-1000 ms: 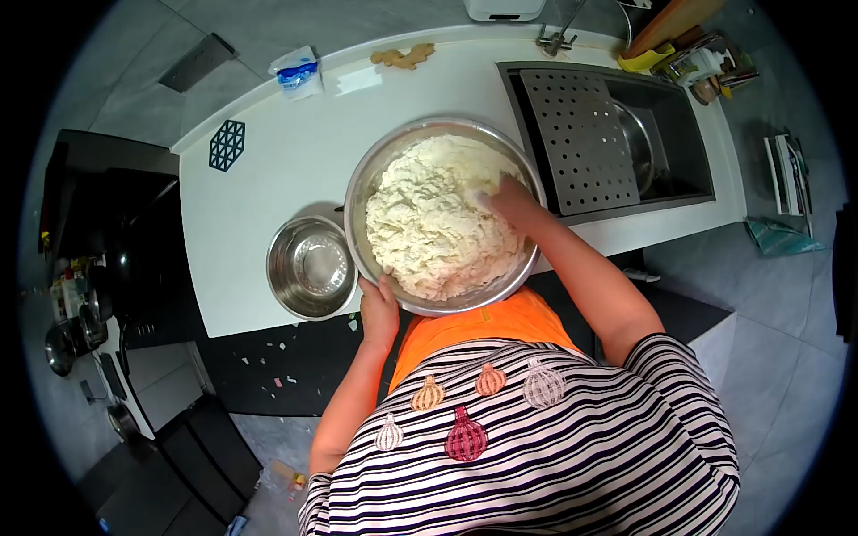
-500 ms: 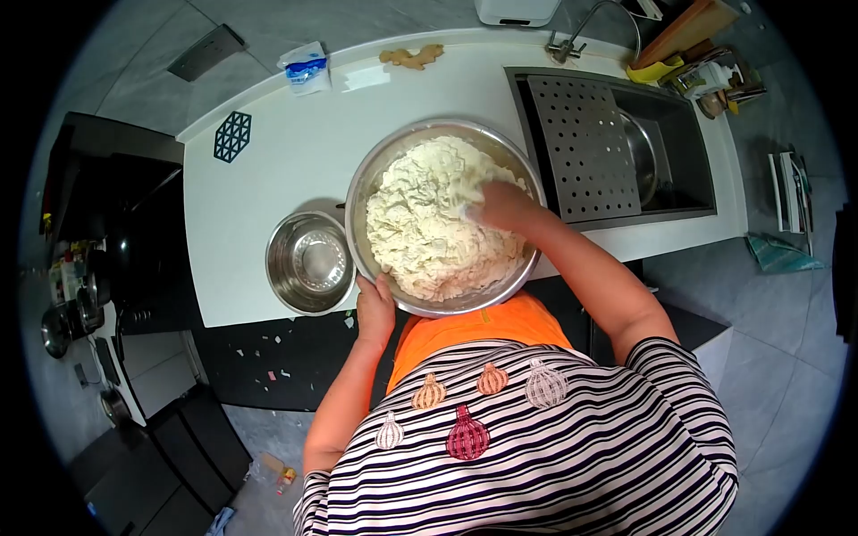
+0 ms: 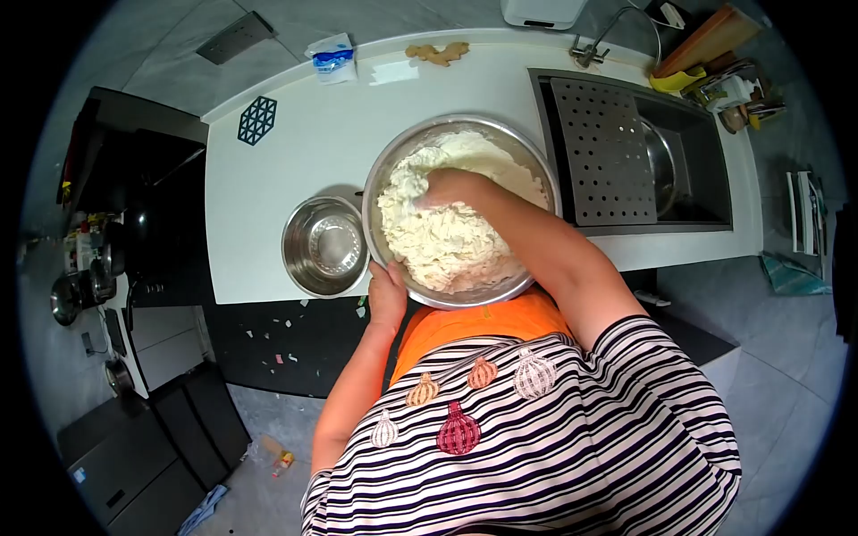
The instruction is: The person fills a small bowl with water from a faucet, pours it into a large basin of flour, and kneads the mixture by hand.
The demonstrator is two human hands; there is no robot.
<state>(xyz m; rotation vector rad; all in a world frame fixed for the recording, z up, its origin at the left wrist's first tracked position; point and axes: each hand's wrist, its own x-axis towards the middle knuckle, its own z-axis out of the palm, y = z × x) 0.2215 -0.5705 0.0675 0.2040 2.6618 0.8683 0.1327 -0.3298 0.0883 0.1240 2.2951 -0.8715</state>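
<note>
A wide metal bowl (image 3: 374, 183) stands at the counter's front edge, against the orange cloth at my waist. Pale, crumbly dough (image 3: 451, 241) fills much of it. My right hand (image 3: 444, 189) reaches in from the right and presses into the dough at the upper left, its fingertips partly hidden. With my left hand (image 3: 387, 290) I grip the bowl's lower left rim. Close to that rim sits a smaller metal bowl (image 3: 326, 247), with nothing but reflections visible inside.
A sink (image 3: 702, 170) with a perforated metal board (image 3: 608, 152) lies to the right. Along the back are a blue-and-white packet (image 3: 334, 61), ginger (image 3: 438, 54) and a faucet (image 3: 587, 54). A dark hexagonal trivet (image 3: 257, 121) rests at the left.
My right hand has moved left across the dough, from the bowl's right side to its upper left. The whole view has shifted a little. My left hand stays at the rim.
</note>
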